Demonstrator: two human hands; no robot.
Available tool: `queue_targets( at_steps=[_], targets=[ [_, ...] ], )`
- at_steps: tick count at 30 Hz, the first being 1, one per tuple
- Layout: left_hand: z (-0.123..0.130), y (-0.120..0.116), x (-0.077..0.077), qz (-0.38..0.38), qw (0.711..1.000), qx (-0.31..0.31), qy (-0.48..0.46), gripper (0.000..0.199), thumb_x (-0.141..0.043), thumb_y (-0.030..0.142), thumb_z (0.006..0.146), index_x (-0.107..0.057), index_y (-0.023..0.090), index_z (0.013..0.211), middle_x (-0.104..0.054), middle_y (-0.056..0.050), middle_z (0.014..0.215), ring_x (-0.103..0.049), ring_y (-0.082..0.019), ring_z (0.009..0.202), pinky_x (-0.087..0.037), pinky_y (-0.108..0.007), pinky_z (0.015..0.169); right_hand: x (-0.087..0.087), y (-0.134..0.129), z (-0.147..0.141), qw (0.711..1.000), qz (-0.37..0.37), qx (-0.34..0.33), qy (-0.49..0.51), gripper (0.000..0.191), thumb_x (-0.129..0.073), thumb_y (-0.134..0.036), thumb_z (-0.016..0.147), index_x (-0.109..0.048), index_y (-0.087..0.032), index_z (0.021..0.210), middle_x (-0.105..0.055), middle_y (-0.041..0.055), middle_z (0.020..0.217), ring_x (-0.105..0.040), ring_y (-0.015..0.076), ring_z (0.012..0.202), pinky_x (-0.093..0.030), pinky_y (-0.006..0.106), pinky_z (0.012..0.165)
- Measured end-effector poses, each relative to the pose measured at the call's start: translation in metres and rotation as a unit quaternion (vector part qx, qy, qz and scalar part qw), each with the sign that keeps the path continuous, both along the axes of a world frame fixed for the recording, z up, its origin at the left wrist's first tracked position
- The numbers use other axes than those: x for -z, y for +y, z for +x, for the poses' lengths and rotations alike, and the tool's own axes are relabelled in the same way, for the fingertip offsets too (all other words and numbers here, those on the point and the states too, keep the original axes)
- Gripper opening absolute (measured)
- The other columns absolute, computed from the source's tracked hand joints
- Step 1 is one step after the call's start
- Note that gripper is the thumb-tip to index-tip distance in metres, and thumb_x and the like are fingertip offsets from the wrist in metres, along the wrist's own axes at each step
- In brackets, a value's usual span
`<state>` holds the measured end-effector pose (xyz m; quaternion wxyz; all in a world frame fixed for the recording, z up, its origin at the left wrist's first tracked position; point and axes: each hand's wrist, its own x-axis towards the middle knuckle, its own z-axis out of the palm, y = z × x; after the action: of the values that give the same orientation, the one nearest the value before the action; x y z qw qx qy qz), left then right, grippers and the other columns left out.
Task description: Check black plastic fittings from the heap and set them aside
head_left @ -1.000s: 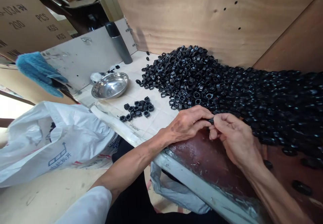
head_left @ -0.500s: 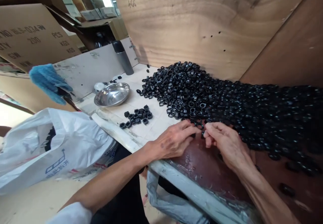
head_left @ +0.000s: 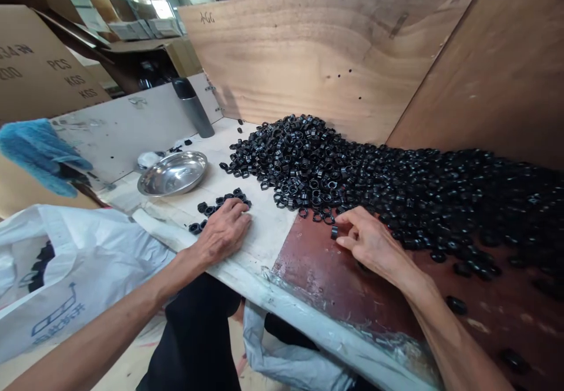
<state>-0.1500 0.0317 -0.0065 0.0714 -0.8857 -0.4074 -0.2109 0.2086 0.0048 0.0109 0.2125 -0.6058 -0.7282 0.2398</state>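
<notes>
My left hand rests over a small group of black nut-like plastic pieces on the pale board, fingers curled down among them. Its fingertips are hidden, so what they grip does not show. My right hand is at the front edge of the big heap of black plastic rings. Between its thumb and index fingertips is one black plastic ring, just above or on the reddish-brown board. A few loose rings lie flat just behind it.
A shiny metal bowl stands left of the heap, with a grey bottle behind it. Plywood panels close off the back. A blue cloth hangs at the left above a white sack. A padded edge runs along the front.
My left hand has left the heap's front edge and moved left to the small group of pieces. My right hand stays by the heap, with a ring now visible at its fingertips. The view has shifted right.
</notes>
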Motion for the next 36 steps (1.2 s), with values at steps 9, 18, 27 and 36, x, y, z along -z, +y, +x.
queue_targets(
  at_steps=[9,18,27,36],
  targets=[
    [0.138,-0.013,-0.004,-0.261,0.938,0.042,-0.226,0.029,-0.068,0.026,0.092,-0.062,0.022,0.12,-0.069,-0.002,0.099,-0.066,-0.017,0.081,-0.056,-0.03,0.076,-0.007,0.006,0.007,0.999,-0.027,0.046,0.003,0.025,-0.055,-0.042,0.092,-0.071,-0.023,0.088,-0.069,0.0007,0.07,-0.064,0.0193,0.066,-0.042,0.028,0.062],
    [0.157,-0.003,0.021,-0.216,0.959,0.073,-0.167,0.012,-0.06,0.022,0.095,-0.07,0.018,0.101,-0.07,-0.005,0.094,-0.066,-0.021,0.09,-0.052,-0.033,0.084,-0.024,-0.013,0.032,0.982,-0.165,-0.046,-0.081,0.019,-0.081,-0.017,0.059,-0.064,-0.022,0.068,-0.065,-0.0026,0.063,-0.053,0.0139,0.058,-0.031,0.024,0.052],
    [0.162,-0.003,0.009,-0.253,0.951,-0.005,-0.181,0.022,-0.061,0.034,0.094,-0.071,0.018,0.083,-0.072,-0.004,0.081,-0.067,-0.02,0.077,-0.052,-0.034,0.077,-0.019,-0.004,0.012,0.993,-0.113,0.001,-0.02,0.005,-0.065,-0.025,0.077,-0.069,-0.022,0.079,-0.06,-0.0026,0.059,-0.051,0.0149,0.056,-0.032,0.025,0.053],
    [0.157,-0.009,0.022,-0.204,0.961,0.011,-0.184,0.035,-0.073,0.032,0.084,-0.061,0.018,0.114,-0.069,-0.007,0.1,-0.068,-0.025,0.09,-0.056,-0.037,0.08,-0.005,0.005,0.015,0.986,-0.096,0.097,0.097,0.019,-0.072,-0.028,0.067,-0.067,-0.02,0.083,-0.071,0.0011,0.078,-0.062,0.0167,0.064,-0.045,0.026,0.058]
  ],
)
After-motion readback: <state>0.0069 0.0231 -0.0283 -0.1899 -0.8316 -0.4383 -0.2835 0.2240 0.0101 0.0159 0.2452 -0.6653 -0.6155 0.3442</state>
